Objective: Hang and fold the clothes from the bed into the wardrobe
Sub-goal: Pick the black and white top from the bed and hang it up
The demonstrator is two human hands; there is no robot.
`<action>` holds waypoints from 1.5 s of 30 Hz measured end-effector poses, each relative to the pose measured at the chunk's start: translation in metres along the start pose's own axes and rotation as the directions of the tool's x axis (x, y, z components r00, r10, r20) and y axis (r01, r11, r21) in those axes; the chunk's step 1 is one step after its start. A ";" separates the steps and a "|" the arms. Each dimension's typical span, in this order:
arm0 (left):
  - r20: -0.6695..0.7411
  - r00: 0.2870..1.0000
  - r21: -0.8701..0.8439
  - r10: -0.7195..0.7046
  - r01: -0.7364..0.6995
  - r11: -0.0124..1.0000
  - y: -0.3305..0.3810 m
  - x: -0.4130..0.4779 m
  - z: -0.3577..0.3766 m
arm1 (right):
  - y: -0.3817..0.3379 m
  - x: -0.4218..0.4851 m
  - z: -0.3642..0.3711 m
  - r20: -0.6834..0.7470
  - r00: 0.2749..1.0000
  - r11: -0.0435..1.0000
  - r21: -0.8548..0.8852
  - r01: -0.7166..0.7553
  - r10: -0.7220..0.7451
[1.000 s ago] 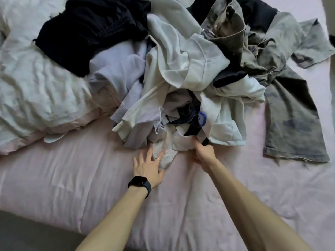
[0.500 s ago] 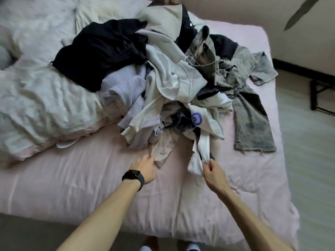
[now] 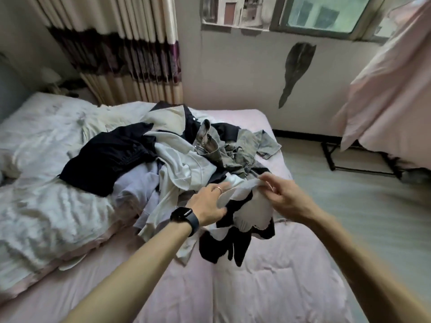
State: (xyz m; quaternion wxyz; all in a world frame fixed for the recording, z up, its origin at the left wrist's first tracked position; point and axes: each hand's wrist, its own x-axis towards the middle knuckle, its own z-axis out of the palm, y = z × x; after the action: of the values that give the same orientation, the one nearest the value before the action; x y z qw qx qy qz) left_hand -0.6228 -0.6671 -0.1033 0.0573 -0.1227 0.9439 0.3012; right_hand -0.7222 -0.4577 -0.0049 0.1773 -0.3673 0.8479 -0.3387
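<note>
Pinching its top edge, your left hand and right hand held a white-and-black garment mid-frame. Pink bed sheet stretched below.

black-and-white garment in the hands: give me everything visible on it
The black-and-white garment is soft, crumpled fabric: white panels above, black parts hanging in points below. It is held up in front of the clothes pile, over the pink sheet. The left hand grips its left side and the right hand pinches its white upper edge. Garment type unclear.
</note>
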 end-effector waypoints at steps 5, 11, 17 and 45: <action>0.022 0.984 0.032 -0.174 0.173 0.984 0.012 0.018 -0.012 | -0.017 0.026 -0.060 -0.243 0.970 0.981 0.190 0.036 0.012; 0.046 0.981 -0.218 -0.189 0.195 0.956 0.002 0.019 -0.064 | 0.008 0.041 -0.087 -0.430 0.879 0.971 0.201 -0.129 0.206; -0.079 0.964 -0.644 -0.252 0.144 0.752 0.009 0.012 -0.142 | 0.030 0.057 -0.091 -0.431 0.850 0.953 0.166 -0.254 0.301; -0.417 0.865 -0.484 -0.278 0.048 0.874 -0.036 -0.065 -0.203 | -0.050 0.159 0.005 -0.210 0.965 0.966 0.169 0.194 -0.157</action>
State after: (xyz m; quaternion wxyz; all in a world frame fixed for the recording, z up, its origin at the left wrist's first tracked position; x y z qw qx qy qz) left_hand -0.5575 -0.8008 0.0529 -0.1797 -0.2841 0.8165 0.4694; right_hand -0.8008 -0.6031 0.0186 0.0964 -0.3879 0.7893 -0.4660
